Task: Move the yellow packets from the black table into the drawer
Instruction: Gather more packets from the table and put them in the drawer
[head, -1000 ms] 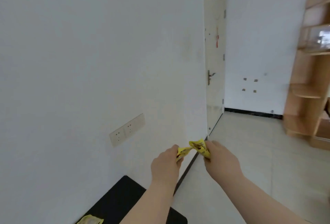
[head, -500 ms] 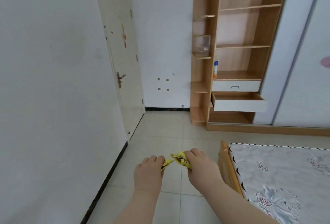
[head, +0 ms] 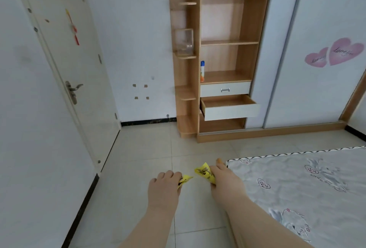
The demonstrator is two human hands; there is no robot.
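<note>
Facing: a room with pale floor tiles (head: 138, 148), white walls and a black skirting line at the foot of the walls.
Left side: a cream door (head: 65, 59), closed, with a metal handle (head: 74, 88).
Far side: a wooden shelf unit (head: 247, 30) beside white wardrobe doors (head: 316, 89), which carry two pink heart stickers (head: 334, 52).
Right side: a bed (head: 316, 178) with a grey patterned cover; its corner is just beside the right hand (head: 225, 180).
Open drawer (head: 231, 111): the lower of two in the shelf unit, pulled out; its wooden bottom shows.
Upper drawer (head: 225, 89): closed.
Shelves: a white bottle (head: 202, 71) with a blue cap stands upright above the drawers; a clear box (head: 184, 42) stands on a small side shelf.
Left hand (head: 164, 186): fingers curled, pinching the first yellow packet (head: 185, 179); one corner sticks out.
Right hand: fingers curled round the second yellow packet (head: 204, 171), which is crumpled.
Packets: both in the air above the tiles, near each other but apart, well apart from the open drawer.
Path: floor tiles lie between the hands and the shelf unit; the bed corner stands at its right.
</note>
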